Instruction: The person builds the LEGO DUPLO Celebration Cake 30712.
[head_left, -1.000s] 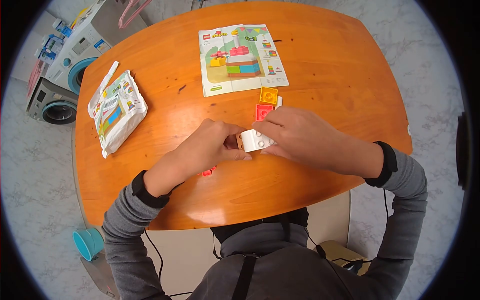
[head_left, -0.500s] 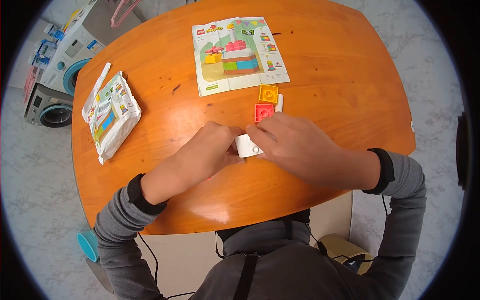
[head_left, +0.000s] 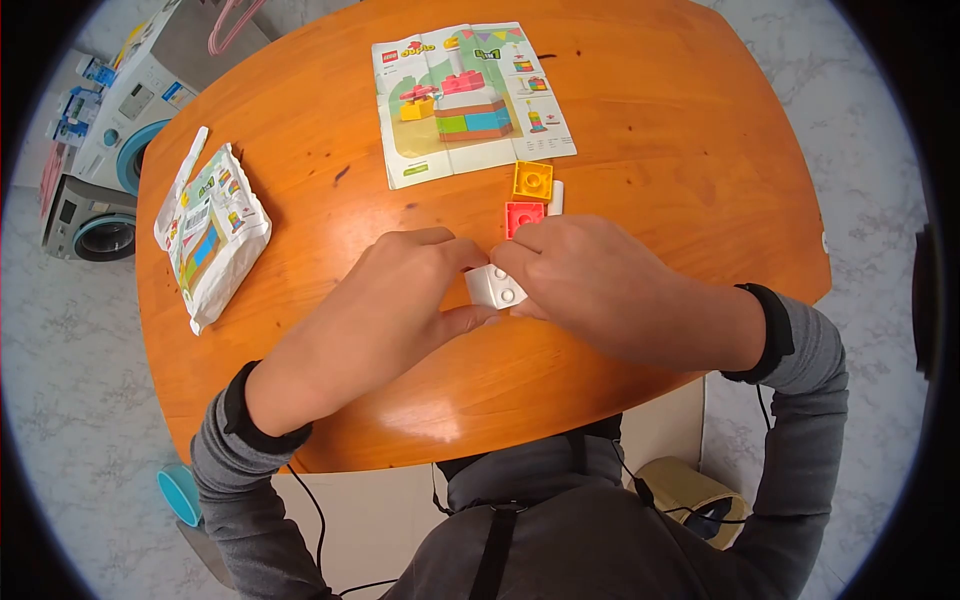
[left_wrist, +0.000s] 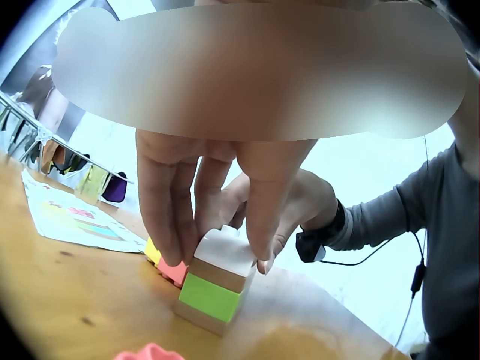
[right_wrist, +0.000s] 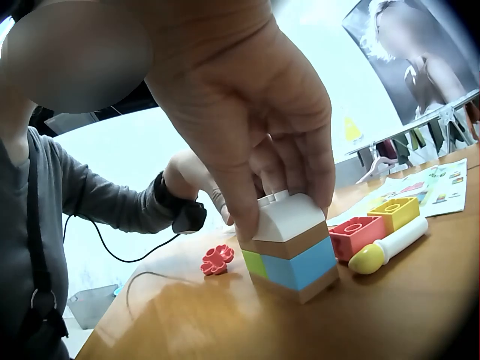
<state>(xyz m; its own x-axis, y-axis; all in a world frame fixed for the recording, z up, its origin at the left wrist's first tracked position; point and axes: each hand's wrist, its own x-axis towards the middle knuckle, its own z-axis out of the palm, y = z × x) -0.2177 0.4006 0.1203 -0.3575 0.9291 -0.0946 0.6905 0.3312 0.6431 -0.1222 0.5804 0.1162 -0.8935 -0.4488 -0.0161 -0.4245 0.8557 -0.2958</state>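
Note:
A white Duplo brick with curved ends [head_left: 490,288] tops a stack of brown, green [left_wrist: 210,295] and blue [right_wrist: 304,264] bricks on the table. My right hand [head_left: 600,278] grips the white brick from above, its thumb and fingers on opposite sides. At the stack's other end, my left hand [head_left: 375,300] holds it between thumb and fingers. Beyond the stack lie a red brick [right_wrist: 358,237], a yellow brick [head_left: 533,181] and a white candle piece with a yellow tip [right_wrist: 390,246]. A red flower piece [right_wrist: 217,259] is on the near side, hidden in the head view.
The Duplo instruction sheet [head_left: 475,105] lies spread at the far side of the wooden table [head_left: 680,150]. A white Duplo bag [head_left: 215,240] rests at the left. Cables hang from both sleeves, below the table edge.
The white brick was set off the stack, baring brown studs at its left end; it now covers them. My left thumb and fingers have spread wider. The view has shifted slightly.

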